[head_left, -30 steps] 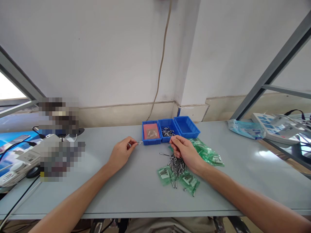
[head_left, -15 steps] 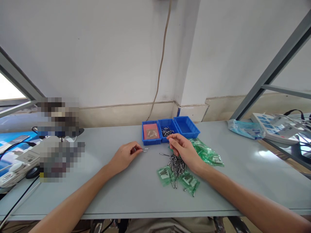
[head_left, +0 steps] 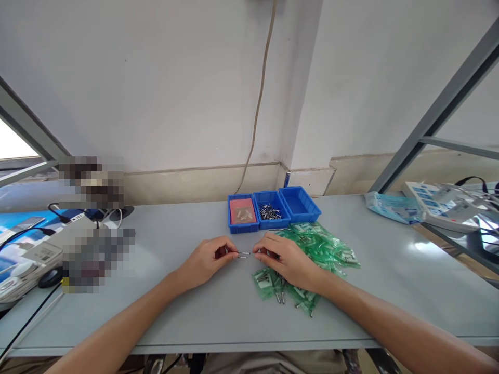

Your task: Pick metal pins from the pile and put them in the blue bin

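Observation:
My left hand (head_left: 212, 259) is closed in a pinch on small metal pins (head_left: 244, 253), whose ends stick out to the right past the fingertips. Facing it across a narrow gap, my right hand (head_left: 286, 258) has its thumb and fingers pressed together beside the pin ends; whether anything is between them cannot be made out. Under and around the right hand lie green plastic bags (head_left: 265, 283) and loose metal pins (head_left: 279, 297), partly covered by the hand. More pins fill the bottom of the middle blue bin (head_left: 286, 214).
A left blue bin (head_left: 244, 227) holds a red sheet and a small clear bag. The right blue bin (head_left: 299, 202) stands beside the middle one. Cables and a power strip (head_left: 44, 254) are at the left; a blue plastic bag (head_left: 393, 208) lies at the right.
My left hand has moved slightly right and nearer with the pins. My right hand has come down and left from above the pile, and its fingertips now nearly meet the left hand's pins.

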`<control>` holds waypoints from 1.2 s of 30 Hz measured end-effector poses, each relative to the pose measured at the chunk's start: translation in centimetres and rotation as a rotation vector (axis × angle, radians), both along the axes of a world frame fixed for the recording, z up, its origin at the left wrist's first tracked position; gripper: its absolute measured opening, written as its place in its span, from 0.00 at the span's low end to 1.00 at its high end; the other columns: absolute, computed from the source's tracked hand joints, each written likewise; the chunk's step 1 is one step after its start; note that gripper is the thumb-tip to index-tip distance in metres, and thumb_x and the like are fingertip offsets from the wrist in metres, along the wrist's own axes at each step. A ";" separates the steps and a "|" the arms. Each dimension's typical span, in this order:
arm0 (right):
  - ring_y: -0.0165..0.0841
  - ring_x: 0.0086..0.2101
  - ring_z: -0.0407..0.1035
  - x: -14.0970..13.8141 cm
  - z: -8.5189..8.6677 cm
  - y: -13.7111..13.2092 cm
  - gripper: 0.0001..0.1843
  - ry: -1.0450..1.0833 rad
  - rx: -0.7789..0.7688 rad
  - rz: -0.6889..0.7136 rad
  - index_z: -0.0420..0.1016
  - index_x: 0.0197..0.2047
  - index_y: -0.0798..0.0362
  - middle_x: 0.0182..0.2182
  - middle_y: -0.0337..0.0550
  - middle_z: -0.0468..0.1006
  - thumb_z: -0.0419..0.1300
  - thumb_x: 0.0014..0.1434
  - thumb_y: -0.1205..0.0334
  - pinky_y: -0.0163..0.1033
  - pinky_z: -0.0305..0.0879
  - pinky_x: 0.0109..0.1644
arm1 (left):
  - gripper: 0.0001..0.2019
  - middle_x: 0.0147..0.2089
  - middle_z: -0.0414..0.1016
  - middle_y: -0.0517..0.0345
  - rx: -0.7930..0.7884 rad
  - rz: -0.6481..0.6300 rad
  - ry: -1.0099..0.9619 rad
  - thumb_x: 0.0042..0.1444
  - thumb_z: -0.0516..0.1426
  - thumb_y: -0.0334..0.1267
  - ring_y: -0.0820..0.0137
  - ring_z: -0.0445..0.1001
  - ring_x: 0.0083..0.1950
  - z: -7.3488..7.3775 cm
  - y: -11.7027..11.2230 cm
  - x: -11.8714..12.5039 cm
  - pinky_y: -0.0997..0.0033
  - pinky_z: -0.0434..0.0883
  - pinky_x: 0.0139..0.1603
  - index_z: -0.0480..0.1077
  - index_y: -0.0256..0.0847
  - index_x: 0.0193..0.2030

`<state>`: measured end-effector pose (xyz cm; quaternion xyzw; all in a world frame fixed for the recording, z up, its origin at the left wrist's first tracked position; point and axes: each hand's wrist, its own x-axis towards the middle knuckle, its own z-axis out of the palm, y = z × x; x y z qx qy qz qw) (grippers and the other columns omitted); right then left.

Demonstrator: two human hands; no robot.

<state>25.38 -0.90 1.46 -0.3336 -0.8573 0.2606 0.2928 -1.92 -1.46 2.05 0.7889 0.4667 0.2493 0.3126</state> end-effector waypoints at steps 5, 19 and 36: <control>0.37 0.36 0.69 -0.1 0.3 -0.2 0.12 -0.002 -0.005 0.016 0.79 0.49 0.46 0.38 0.44 0.76 0.55 0.74 0.53 0.41 0.65 0.40 | 0.14 0.33 0.76 0.60 0.001 -0.003 0.006 0.68 0.57 0.50 0.69 0.68 0.32 -0.1 -0.3 0.2 0.71 0.65 0.34 0.76 0.43 0.41; 0.38 0.36 0.69 -0.5 0.1 -0.4 0.11 -0.053 0.007 0.004 0.77 0.48 0.46 0.38 0.43 0.76 0.54 0.75 0.56 0.42 0.64 0.40 | 0.12 0.32 0.73 0.63 -0.002 -0.025 -0.009 0.68 0.59 0.48 0.71 0.66 0.32 -0.6 -0.6 0.5 0.72 0.63 0.34 0.76 0.43 0.40; 0.34 0.35 0.68 -0.5 -0.2 -0.3 0.07 -0.070 0.078 0.007 0.74 0.45 0.48 0.37 0.40 0.76 0.55 0.72 0.67 0.39 0.62 0.40 | 0.11 0.34 0.75 0.62 0.028 -0.035 -0.032 0.68 0.60 0.48 0.72 0.67 0.32 -0.8 -0.6 0.5 0.73 0.64 0.34 0.77 0.42 0.41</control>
